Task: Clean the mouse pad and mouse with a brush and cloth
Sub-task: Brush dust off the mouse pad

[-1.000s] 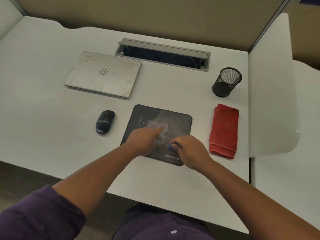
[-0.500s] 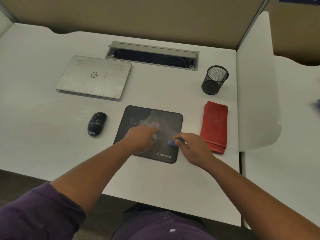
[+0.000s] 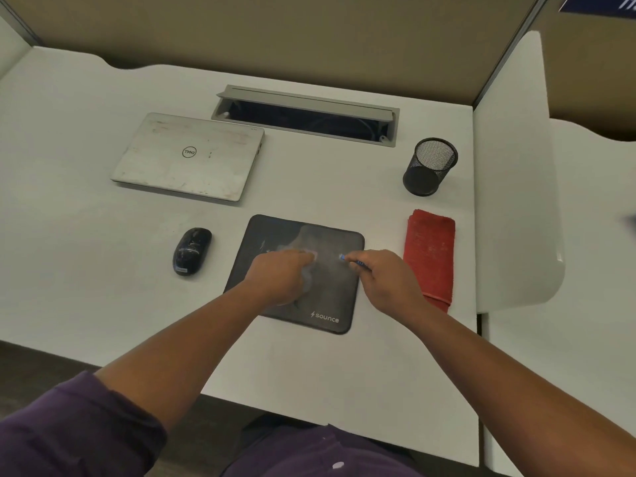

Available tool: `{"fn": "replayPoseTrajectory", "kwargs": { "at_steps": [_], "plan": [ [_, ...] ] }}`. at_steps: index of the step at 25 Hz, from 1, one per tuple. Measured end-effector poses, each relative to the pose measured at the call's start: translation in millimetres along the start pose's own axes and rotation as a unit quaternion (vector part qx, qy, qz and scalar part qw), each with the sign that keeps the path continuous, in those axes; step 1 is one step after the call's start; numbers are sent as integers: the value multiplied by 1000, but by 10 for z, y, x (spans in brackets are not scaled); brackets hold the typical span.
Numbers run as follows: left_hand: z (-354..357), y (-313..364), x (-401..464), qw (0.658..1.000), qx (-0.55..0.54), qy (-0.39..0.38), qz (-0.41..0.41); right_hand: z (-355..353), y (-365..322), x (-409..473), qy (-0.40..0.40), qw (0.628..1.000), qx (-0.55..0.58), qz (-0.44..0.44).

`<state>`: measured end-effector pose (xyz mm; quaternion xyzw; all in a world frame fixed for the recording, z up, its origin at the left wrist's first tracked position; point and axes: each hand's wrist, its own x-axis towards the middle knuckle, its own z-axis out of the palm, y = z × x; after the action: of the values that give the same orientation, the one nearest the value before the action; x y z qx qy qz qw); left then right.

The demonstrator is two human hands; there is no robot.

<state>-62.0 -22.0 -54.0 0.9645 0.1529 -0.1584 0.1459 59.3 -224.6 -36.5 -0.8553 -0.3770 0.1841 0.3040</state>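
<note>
- Desk (image 3: 103, 270): laptop (image 3: 187, 156) far left, mesh cup (image 3: 430, 166) far right.
- Pad (image 3: 330, 277) at centre near us, still dusty grey in the middle; we judge brushing under way.
- Cloth (image 3: 430, 249) folded right of pad, untouched.
- Mouse (image 3: 192, 251) left of pad, not yet cleaned.
- Left hand (image 3: 278, 280) presses on pad, fingers together.
- Right hand (image 3: 385, 280) pinches brush (image 3: 347, 259) over pad.
</note>
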Motion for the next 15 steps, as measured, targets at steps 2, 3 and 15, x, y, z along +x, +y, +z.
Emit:
{"fn": "replayPoseTrajectory", "kwargs": {
  "at_steps": [2, 3, 15],
  "plan": [
    [-22, -29, 64, 1000, 16, -25, 3, -4, -48, 144, -5, 1000, -8, -19],
    [-29, -44, 95, 999, 25, -39, 3, 3, -81, 228, -10, 999, -9, -33],
    [-216, -2, 300, 977, 136, -166, 0, -111, -157, 767, -50, 957, -284, 35]
  ]
}}
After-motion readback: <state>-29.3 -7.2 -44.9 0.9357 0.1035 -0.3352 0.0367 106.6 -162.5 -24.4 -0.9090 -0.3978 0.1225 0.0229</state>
